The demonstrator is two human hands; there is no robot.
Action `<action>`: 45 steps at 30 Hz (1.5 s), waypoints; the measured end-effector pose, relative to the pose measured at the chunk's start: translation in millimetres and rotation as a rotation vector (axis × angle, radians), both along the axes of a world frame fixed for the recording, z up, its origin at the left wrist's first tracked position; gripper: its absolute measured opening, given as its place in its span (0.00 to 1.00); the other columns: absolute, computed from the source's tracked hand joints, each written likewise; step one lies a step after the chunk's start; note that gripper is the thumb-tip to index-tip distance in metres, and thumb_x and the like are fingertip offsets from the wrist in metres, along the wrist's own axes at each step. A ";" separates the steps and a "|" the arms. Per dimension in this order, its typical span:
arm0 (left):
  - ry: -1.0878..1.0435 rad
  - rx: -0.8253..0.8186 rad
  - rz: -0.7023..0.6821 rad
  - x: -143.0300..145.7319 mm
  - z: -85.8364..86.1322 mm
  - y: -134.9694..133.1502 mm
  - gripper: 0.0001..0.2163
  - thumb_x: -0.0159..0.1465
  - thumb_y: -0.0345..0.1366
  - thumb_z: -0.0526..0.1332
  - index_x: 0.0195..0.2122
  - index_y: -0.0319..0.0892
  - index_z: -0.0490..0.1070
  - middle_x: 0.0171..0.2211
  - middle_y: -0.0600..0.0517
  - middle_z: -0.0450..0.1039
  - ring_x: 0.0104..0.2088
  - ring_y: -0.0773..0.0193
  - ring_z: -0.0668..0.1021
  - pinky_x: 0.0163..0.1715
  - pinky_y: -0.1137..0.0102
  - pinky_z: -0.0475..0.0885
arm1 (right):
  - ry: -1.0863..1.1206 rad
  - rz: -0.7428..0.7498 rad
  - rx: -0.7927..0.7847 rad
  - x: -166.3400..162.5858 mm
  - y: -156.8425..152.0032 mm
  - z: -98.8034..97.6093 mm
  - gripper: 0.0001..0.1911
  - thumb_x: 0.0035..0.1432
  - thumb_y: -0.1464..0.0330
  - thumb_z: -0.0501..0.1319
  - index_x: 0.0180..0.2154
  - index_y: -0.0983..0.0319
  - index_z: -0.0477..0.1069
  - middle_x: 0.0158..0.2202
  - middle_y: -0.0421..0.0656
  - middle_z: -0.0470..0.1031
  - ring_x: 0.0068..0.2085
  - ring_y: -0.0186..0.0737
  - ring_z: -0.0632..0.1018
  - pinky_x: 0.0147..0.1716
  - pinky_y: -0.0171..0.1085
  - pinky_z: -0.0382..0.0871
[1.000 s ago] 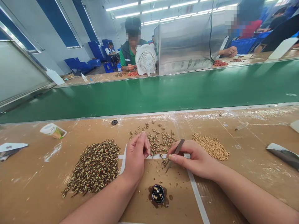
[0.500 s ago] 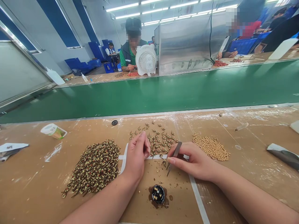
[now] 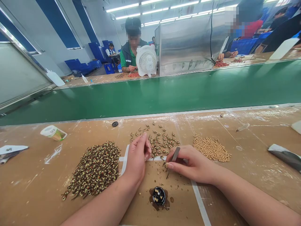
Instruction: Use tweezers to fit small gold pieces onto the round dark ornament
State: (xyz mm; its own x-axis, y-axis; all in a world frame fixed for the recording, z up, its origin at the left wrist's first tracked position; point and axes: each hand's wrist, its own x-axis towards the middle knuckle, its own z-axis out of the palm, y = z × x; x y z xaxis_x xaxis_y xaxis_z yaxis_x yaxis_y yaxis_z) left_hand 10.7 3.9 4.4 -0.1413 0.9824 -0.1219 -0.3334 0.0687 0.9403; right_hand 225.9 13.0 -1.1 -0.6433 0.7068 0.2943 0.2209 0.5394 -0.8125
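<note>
In the head view my right hand (image 3: pixel 188 163) pinches a pair of grey metal tweezers (image 3: pixel 175 154), tips slanting down toward the table. My left hand (image 3: pixel 139 152) is closed with the thumb on top; whatever its fingers may hold is hidden. Between and beyond the hands lie scattered small gold-and-dark pieces with thin tails (image 3: pixel 166 140). Nearer to me stands a small round black pot (image 3: pixel 159 196), wet inside, with a few pale beads in it and a dark spill around. A heap of dark-and-cream small parts (image 3: pixel 98 168) is left of my left hand. Tan beads (image 3: pixel 211 148) are piled beyond my right hand.
A paper cup (image 3: pixel 54 132) lies at the left, near a black cap (image 3: pixel 115 124). White tape (image 3: pixel 199 204) marks the brown tabletop. A green conveyor belt (image 3: pixel 150 94) runs across; behind it are a white fan (image 3: pixel 146 60), a metal panel (image 3: pixel 185 47) and several people working.
My right hand has shifted slightly left with the tweezers, whose tips look closer together now. My left hand has stayed in place.
</note>
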 end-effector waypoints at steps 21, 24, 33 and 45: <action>0.008 -0.015 -0.020 0.6 -0.9 0.6 0.23 0.67 0.54 0.69 0.24 0.43 0.66 0.19 0.58 0.63 0.17 0.75 0.60 0.19 0.75 0.54 | -0.022 -0.001 -0.038 -0.1 0.9 0.9 0.12 0.71 0.60 0.65 0.39 0.60 0.81 0.34 0.43 0.84 0.35 0.37 0.80 0.38 0.38 0.72; 0.010 -0.017 -0.017 0.4 -0.7 0.1 0.24 0.66 0.54 0.70 0.24 0.43 0.66 0.20 0.58 0.64 0.17 0.75 0.60 0.19 0.75 0.54 | -0.044 -0.004 -0.064 -0.1 1.0 2.4 0.12 0.71 0.60 0.65 0.40 0.60 0.82 0.34 0.43 0.83 0.35 0.37 0.79 0.37 0.37 0.71; 0.014 -0.014 -0.029 1.7 1.8 0.5 0.24 0.65 0.55 0.70 0.25 0.43 0.65 0.19 0.59 0.64 0.17 0.75 0.60 0.19 0.75 0.54 | -0.048 -0.017 -0.097 -0.3 0.8 -1.3 0.12 0.71 0.59 0.64 0.40 0.59 0.82 0.35 0.43 0.84 0.35 0.38 0.80 0.38 0.38 0.71; 0.026 -0.014 -0.037 1.9 1.6 1.3 0.24 0.64 0.56 0.70 0.25 0.42 0.65 0.20 0.58 0.64 0.17 0.75 0.61 0.19 0.75 0.54 | -0.043 -0.012 -0.100 -1.2 1.8 -1.0 0.12 0.71 0.59 0.64 0.40 0.59 0.82 0.35 0.43 0.84 0.35 0.38 0.80 0.36 0.38 0.70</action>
State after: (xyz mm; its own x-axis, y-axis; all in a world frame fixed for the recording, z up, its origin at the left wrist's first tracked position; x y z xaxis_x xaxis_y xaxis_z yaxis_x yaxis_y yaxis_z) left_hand 12.6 5.2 6.0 -0.1084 0.9853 -0.1323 -0.3058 0.0936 0.9475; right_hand 224.7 14.9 -2.1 -0.6451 0.7390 0.1943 0.2625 0.4531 -0.8520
